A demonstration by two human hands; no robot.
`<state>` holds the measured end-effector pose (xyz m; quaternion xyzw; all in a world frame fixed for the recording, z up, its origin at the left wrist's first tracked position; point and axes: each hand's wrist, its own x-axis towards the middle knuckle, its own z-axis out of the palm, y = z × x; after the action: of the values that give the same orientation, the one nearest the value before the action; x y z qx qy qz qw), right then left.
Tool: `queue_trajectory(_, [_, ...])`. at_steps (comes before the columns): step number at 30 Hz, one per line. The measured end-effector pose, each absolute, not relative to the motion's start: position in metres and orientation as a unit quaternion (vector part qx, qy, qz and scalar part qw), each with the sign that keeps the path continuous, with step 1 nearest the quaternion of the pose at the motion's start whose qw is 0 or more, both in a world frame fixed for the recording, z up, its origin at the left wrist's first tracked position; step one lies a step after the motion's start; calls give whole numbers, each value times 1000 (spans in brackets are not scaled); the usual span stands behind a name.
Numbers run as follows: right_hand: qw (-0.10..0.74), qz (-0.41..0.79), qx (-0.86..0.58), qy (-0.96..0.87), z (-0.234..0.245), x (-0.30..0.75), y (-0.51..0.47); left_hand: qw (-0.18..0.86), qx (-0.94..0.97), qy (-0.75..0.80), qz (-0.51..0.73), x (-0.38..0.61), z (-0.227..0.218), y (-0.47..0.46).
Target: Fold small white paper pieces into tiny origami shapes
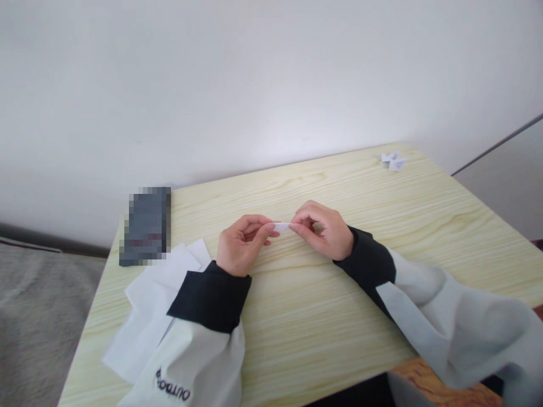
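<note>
A small strip of folded white paper [281, 226] is stretched between my two hands over the middle of the table. My left hand [246, 243] pinches its left end between thumb and fingers. The right end sits between the thumb and forefinger of my right hand [322, 229]. Part of the paper is hidden by the fingertips. Loose white paper sheets [144, 333] lie overlapping by my left forearm, and the sleeve covers some of them.
The pale wood-grain table [314, 322] stands against a white wall [271, 85]. A dark, pixelated flat object [146, 226] lies at the back left. Two small folded white papers [396, 164] rest near the far right corner. Grey fabric [34, 316] shows beyond the left edge.
</note>
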<state>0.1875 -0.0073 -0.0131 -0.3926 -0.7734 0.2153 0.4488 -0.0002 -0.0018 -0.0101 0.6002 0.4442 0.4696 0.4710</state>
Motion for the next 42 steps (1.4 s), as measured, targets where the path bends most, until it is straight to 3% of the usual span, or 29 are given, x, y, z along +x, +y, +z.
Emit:
queue_trajectory(23, [450,220,-400,-768,-11,187,-8,397,636,472,464,-6,-14,-4])
queue_trajectory(42, [434,233,-410,-768,-11,188,-8,442,591,476,478,-1,-6,-3])
